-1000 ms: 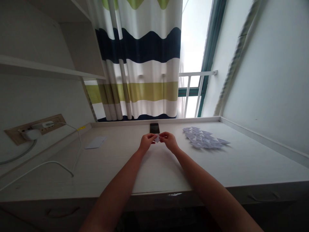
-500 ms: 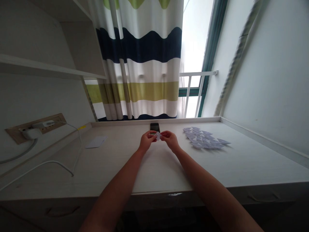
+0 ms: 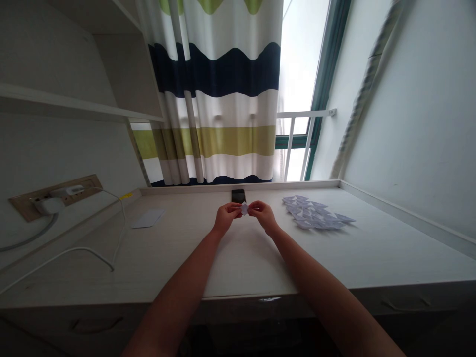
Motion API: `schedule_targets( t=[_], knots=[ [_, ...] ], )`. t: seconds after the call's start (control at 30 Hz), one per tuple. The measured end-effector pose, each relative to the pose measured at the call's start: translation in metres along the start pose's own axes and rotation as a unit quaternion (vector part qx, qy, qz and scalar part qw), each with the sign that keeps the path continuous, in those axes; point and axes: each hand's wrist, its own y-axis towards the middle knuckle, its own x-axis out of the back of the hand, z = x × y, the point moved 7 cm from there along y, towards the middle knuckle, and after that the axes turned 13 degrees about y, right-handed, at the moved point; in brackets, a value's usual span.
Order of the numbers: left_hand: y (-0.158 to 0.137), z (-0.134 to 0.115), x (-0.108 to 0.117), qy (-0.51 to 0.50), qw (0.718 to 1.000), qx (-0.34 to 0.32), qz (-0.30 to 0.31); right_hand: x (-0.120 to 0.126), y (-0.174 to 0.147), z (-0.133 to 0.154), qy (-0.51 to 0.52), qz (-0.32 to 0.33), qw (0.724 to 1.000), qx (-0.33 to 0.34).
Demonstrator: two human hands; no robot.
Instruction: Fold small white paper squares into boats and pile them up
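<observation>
Between my two hands, above the far middle of the desk, is a small piece of folded white paper. My left hand pinches its left side with thumb and fingers. On its right side my right hand grips it the same way. Just behind the paper lies a dark phone, its near end partly covered by my fingers. To the right spreads a cluster of folded white paper pieces, pointed and overlapping. A thin stack of flat white paper rests at the left.
The pale desk has a raised rim at the back. White cables run over its left side from chargers in a wall socket. Shelves overhang at the left. A striped curtain hangs behind, beside a window with a white rail.
The folded paper has turned slightly between my fingers and shows a somewhat different outline. Both hands have shifted only a little; the other things lie as before.
</observation>
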Motion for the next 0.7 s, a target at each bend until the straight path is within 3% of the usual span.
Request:
schedule_targets(
  t=[0.2, 0.43, 0.7],
  knots=[
    [-0.0020, -0.0021, -0.0028, 0.004, 1.000, -0.002, 0.020, -0.0057, -0.0028, -0.0014, 0.001, 0.030, 0.999, -0.020],
    [-0.0016, -0.0010, -0.0050, 0.007, 1.000, 0.001, 0.020, -0.0035, -0.0023, -0.0018, 0.002, 0.007, 0.999, -0.037],
    [0.0015, 0.0063, 0.0004, -0.037, 0.999, 0.032, -0.013, -0.0056, -0.0008, -0.0039, 0.039, 0.030, 0.998, -0.032]
  ],
)
